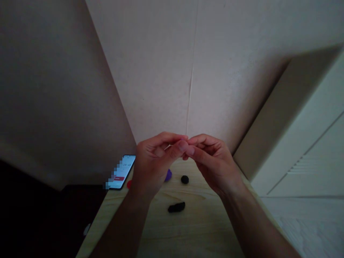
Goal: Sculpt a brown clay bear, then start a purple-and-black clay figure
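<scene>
Above the table, my left hand (158,157) and my right hand (213,157) meet at the fingertips. Thumb and forefinger of each are pinched together, and the two thumb tips touch or nearly touch. Whatever they hold is almost wholly hidden; only a faint purplish trace shows between the tips. On the tabletop below lie a small round black lump (184,179) and a longer black lump (176,207), both like modelling clay. A purple lump (168,175) is partly covered by my left hand. Beside my left wrist, the edge of a red piece (129,184) peeks out.
A phone (122,173) with a lit screen lies at the table's left edge. The light wooden table (193,233) is narrow and reaches to the wall (161,71). A pale cabinet (301,143) with a slatted vent stands close on the right.
</scene>
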A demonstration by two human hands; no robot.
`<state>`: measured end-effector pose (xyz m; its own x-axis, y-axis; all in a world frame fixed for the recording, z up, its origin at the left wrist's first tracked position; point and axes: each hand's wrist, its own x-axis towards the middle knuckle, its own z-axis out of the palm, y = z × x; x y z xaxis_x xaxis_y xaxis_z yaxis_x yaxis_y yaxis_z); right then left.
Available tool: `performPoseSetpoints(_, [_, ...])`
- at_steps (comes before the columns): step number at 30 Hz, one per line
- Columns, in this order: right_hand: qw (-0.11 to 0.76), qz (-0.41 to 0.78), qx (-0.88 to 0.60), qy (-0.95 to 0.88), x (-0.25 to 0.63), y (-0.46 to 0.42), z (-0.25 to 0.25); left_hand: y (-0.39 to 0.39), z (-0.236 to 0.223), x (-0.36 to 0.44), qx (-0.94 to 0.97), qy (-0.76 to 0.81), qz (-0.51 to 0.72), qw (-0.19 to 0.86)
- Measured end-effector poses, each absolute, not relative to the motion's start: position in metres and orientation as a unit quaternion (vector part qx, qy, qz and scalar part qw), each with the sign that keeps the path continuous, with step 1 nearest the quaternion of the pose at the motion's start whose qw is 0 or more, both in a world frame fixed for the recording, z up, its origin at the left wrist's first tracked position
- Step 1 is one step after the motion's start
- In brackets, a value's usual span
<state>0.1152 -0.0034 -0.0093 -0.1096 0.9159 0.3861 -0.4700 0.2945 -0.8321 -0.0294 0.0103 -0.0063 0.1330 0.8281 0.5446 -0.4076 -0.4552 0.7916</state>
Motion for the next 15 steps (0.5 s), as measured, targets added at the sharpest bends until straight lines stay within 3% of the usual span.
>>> performPoseSetpoints(9, [0.676, 0.482, -0.265, -0.491, 0.115, 0.000, -0.014, 0.015, -0.013, -0.030, 0.578, 0.197, 0.613, 0.501])
performPoseSetpoints(15, [0.688, 0.279, -0.361, -0.564, 0.128, -0.004, -0.008, 0.014, -0.011, -0.029, 0.555, 0.269, 0.611, 0.496])
